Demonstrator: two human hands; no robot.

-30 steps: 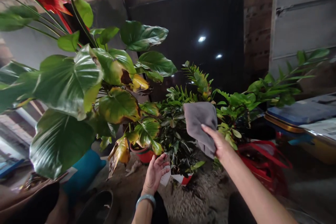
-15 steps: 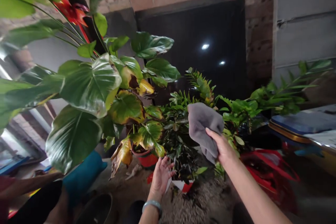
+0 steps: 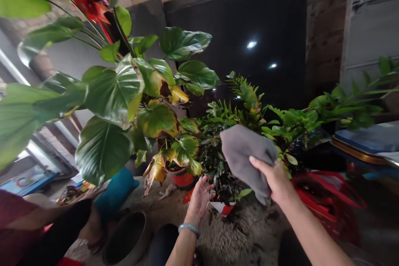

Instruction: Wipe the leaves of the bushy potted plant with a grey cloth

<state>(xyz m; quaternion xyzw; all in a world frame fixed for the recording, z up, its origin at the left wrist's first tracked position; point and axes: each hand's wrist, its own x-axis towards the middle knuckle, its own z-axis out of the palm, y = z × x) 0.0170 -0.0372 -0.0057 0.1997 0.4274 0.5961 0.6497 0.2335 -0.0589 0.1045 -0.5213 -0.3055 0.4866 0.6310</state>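
Observation:
My right hand (image 3: 276, 178) grips a grey cloth (image 3: 245, 153) and holds it against the dark, narrow leaves of a small potted plant (image 3: 218, 149). My left hand (image 3: 200, 196), with a pale bangle on its wrist, is open with fingers spread, reaching under that plant's foliage near its red-and-white pot (image 3: 222, 208). To the left stands a large-leaved plant (image 3: 115, 95) with green and yellowing leaves in a red pot (image 3: 182, 178).
A black panel (image 3: 246, 20) leans on the brick wall behind the plants. A red bag (image 3: 324, 199) lies at the right, a dark round bowl (image 3: 127, 239) at lower left. Another person's limbs (image 3: 40, 226) show at the bottom left. A teal object (image 3: 115, 193) stands behind the bowl.
My right hand has slid the cloth slightly down and right over the leaves. My left hand rose a little toward the foliage. The view shifted left.

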